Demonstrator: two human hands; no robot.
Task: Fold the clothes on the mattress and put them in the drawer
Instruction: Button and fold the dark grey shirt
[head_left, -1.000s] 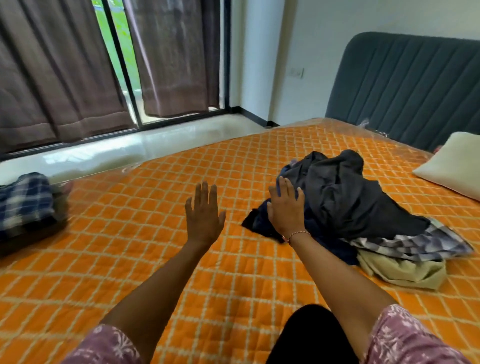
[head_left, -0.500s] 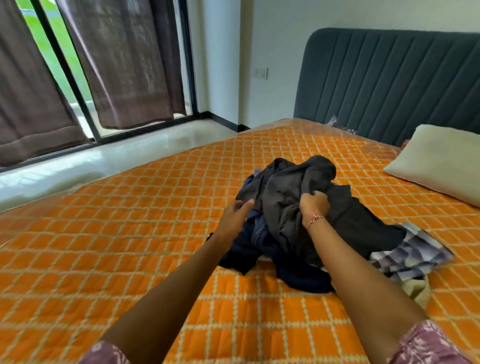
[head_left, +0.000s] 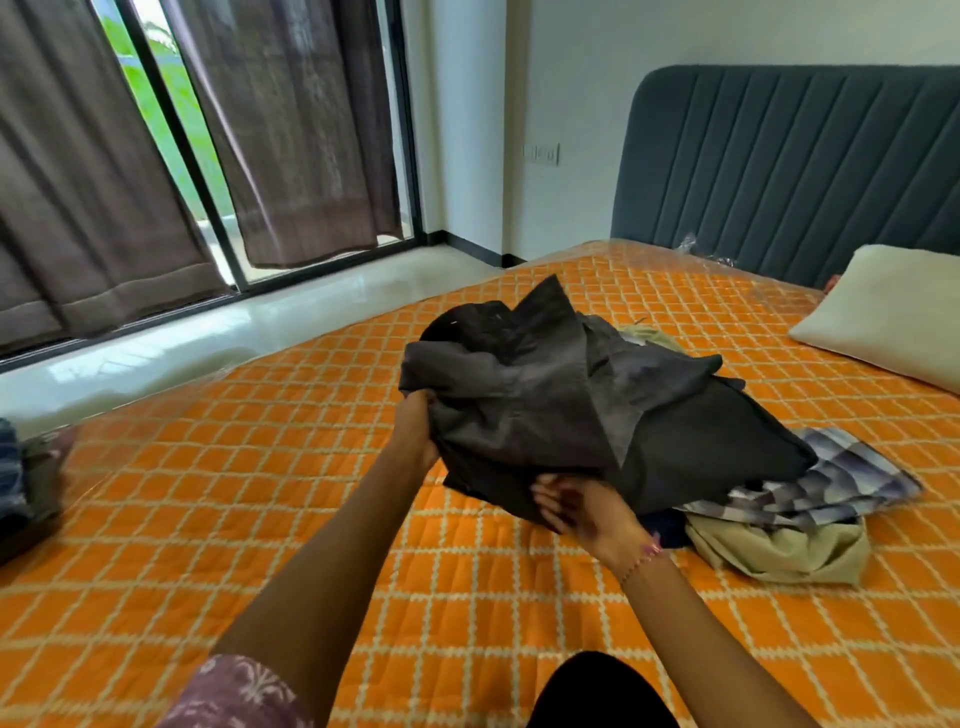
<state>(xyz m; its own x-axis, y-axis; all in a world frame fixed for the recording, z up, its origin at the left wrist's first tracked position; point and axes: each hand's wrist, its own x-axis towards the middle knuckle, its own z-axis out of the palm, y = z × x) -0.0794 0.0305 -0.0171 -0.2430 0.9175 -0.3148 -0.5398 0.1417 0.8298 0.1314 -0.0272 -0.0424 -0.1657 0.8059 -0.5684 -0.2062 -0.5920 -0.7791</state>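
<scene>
Dark grey garment (head_left: 545, 410) gripped at left edge by left hand (head_left: 415, 436), pinched at lower hem by right hand (head_left: 582, 509); held bunched above clothes pile (head_left: 800, 499) on orange mattress (head_left: 311, 493). Pillow (head_left: 883, 312) near headboard (head_left: 779, 166).

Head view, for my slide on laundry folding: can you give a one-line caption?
Both hands, left hand and right hand, grip a dark grey garment above the clothes pile on the orange mattress.
</scene>
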